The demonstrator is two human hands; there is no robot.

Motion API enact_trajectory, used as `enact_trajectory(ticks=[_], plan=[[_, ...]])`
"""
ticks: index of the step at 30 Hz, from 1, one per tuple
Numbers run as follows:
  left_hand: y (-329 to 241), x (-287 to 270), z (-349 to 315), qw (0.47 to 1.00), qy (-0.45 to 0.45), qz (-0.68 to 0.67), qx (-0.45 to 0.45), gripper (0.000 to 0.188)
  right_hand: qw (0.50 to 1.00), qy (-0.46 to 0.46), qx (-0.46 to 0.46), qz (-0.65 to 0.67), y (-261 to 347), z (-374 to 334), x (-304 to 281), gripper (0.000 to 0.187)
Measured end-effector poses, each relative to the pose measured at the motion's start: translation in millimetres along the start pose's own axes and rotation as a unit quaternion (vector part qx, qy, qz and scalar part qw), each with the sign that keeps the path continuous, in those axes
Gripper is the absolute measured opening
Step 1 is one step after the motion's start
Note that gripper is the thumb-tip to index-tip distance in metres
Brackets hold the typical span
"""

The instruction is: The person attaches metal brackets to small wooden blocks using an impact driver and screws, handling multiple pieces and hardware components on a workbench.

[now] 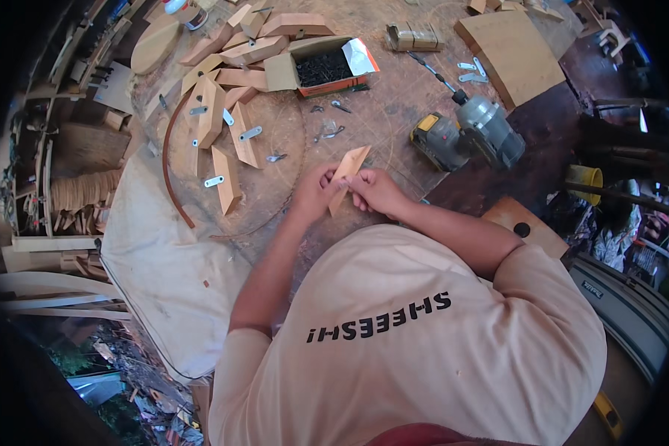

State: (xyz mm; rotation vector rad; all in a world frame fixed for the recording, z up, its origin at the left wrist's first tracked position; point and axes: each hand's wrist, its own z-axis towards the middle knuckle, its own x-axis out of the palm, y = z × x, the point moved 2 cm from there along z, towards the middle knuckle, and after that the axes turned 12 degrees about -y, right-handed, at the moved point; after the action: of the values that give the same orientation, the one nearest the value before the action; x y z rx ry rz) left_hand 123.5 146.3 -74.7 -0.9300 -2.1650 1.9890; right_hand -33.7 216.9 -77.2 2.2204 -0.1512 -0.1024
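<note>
Close in front of me, my left hand [316,192] is closed round the left side of a small wooden block [354,160] with slanted ends. The fingers of my right hand [379,192] are bent and pinch at the block's near right side; whether a small part is also between them is hidden. Left of the hands lie similar blocks, among them one block [227,182] with a small metal plate [214,181] fixed on it. Past the hands, several loose metal plates [333,133] are scattered on the worn table [275,201].
An open carton [281,72] of dark screws stands beyond the hands, beside a pile of wooden blocks [297,24]. To the right lies a cordless drill [490,130] with a long bit. A wooden board [511,56] is farther back; pale cloth [175,260] covers the table's left side.
</note>
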Motion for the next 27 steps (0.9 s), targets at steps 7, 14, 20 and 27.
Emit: enact_trajectory(ticks=[7, 14, 20, 27], plan=[[-60, -32, 77, 0.979, -0.009, 0.152, 0.136, 0.019, 0.997, 0.080, 0.012, 0.015, -1, -43, -63, 0.030], [-84, -44, 212, 0.851, -0.024, 0.420, 0.314, 0.018, 0.976, -0.198, -0.058, 0.061, -30, -90, -180, 0.011], [-97, -36, 239, 0.818, 0.155, 0.477, 0.280, 0.007, 0.936, -0.245, -0.203, 0.153, 13, -82, -206, 0.025], [-102, -43, 238, 0.816, 0.168, 0.497, 0.243, 0.016, 0.869, -0.234, -0.424, -0.106, 81, -57, -199, 0.050]])
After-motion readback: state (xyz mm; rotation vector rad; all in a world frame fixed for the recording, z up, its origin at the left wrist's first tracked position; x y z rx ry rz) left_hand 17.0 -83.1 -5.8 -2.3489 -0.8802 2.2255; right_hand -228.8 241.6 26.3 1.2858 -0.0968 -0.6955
